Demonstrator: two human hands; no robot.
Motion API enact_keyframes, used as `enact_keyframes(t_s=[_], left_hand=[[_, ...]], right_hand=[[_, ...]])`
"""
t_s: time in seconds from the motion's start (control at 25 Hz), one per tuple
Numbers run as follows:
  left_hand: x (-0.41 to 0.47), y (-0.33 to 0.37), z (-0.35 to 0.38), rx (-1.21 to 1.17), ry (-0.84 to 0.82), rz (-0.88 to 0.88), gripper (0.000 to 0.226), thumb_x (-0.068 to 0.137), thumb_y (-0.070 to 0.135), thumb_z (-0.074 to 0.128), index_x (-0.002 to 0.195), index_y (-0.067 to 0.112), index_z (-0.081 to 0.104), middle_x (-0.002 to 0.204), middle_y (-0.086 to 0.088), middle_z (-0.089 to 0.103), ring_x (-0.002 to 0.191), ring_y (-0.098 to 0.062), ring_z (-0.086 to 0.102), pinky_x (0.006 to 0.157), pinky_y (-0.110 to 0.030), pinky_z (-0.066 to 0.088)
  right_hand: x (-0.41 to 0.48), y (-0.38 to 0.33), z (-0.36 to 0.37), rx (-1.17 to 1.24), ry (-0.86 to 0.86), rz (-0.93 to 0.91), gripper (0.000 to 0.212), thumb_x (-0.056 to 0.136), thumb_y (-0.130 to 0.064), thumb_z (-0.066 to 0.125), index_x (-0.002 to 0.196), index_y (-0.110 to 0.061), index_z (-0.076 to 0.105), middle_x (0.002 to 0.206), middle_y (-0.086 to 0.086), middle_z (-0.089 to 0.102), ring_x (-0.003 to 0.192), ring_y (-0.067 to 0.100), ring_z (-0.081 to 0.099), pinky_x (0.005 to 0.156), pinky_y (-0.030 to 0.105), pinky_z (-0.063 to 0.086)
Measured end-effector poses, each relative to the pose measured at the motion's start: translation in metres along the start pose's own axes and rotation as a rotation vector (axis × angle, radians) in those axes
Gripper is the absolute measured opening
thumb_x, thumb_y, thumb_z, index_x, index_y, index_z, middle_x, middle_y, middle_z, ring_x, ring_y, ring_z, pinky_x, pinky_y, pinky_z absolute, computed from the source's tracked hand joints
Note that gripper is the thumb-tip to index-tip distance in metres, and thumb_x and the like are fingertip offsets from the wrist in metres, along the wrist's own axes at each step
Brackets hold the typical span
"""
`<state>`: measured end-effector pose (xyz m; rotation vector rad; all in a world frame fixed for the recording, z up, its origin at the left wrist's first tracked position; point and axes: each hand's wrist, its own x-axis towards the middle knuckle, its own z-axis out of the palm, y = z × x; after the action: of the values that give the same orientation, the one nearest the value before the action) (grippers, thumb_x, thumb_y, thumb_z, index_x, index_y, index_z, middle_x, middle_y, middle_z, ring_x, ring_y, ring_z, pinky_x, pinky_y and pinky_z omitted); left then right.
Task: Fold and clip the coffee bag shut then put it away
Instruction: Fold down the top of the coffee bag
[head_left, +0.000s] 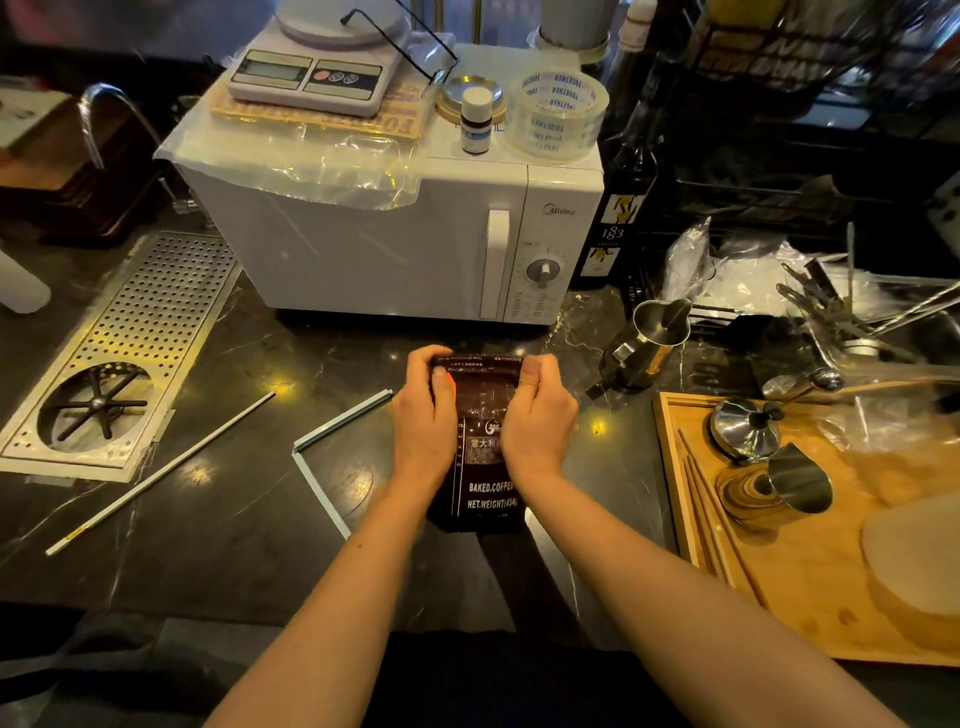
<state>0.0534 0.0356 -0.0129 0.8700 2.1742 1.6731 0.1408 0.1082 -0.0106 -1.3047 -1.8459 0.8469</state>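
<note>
- Dark marbled counter (218, 519), glossy with lamp glints, in a dim room.
- Coffee bag (485, 467) upright at centre, in front of the white microwave (384, 244).
- Left hand (423, 415) and right hand (537, 418): fingers clenched on the bag's folded top.
- Pale clip (332, 441) lies open left of the bag.
- Wooden tray (779, 597) at right; perforated drain grate (130, 338) at left.

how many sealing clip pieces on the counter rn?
2. A hinged clip, open in a V, lies just left of the left hand. A straight white rod lies further left beside the drip tray. None on the coffee bag yet; others may be hidden.
</note>
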Motion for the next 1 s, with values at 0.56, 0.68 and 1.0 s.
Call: enact_keyframes(t_s=[0.56, 0.68, 1.0], left_hand=[[0.009, 0.025, -0.019, -0.023, -0.23, 0.154, 0.004, 0.084, 0.017, 0.073, 0.087, 0.02, 0.072, 0.084, 0.007, 0.07, 0.083, -0.006, 0.066, 0.075, -0.017, 0.05], [0.007, 0.027, -0.023, -0.021, -0.236, 0.155, 0.005, 0.083, 0.015, 0.074, 0.085, 0.019, 0.072, 0.082, 0.007, 0.07, 0.081, -0.006, 0.066, 0.074, -0.018, 0.05], [0.001, 0.028, -0.027, -0.06, -0.203, 0.127, 0.007, 0.078, 0.016, 0.079, 0.085, 0.016, 0.078, 0.082, 0.009, 0.074, 0.081, -0.006, 0.07, 0.076, -0.019, 0.053]], right_hand=[[0.002, -0.001, -0.039, 0.255, -0.195, -0.293, 0.014, 0.096, -0.021, 0.057, 0.105, -0.018, 0.069, 0.097, -0.006, 0.068, 0.093, 0.006, 0.064, 0.081, 0.024, 0.052], [0.007, -0.01, -0.037, 0.222, -0.238, -0.319, 0.007, 0.091, -0.013, 0.065, 0.089, -0.014, 0.072, 0.088, -0.003, 0.068, 0.085, 0.006, 0.063, 0.078, 0.019, 0.049], [-0.002, -0.011, -0.028, 0.143, -0.139, -0.319, 0.014, 0.088, -0.003, 0.062, 0.079, -0.013, 0.065, 0.08, -0.001, 0.061, 0.076, 0.004, 0.054, 0.07, 0.007, 0.038]])
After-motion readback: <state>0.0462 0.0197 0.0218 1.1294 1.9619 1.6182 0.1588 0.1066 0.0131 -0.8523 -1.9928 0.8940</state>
